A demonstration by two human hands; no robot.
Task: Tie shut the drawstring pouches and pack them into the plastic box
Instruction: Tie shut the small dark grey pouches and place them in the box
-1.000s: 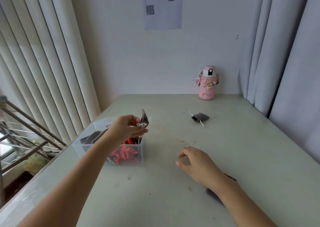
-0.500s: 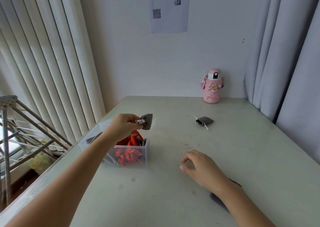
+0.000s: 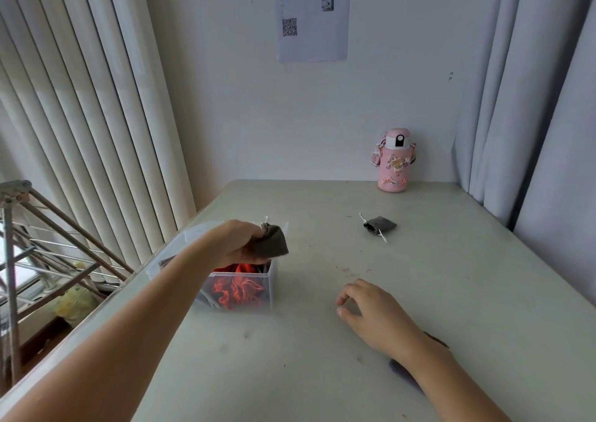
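Note:
My left hand (image 3: pixel 238 240) grips a small grey drawstring pouch (image 3: pixel 273 243) by its gathered neck, just above the clear plastic box (image 3: pixel 274 284). Red and grey pouches lie inside the box. A second grey pouch (image 3: pixel 380 225) with white cords lies further back on the table. My right hand (image 3: pixel 375 315) rests on the table with fingers relaxed and holds nothing. Under my right forearm a dark pouch (image 3: pixel 401 373) shows only in part.
A pink water bottle (image 3: pixel 394 161) stands at the back of the pale table (image 3: pixel 451 292) by the wall. Curtains hang at the right, vertical blinds at the left. A metal rack (image 3: pixel 35 244) stands beyond the table's left edge.
My left hand has lowered the grey pouch toward the box and turned it flatter. My right hand stays in place on the table. The view has tilted up a little.

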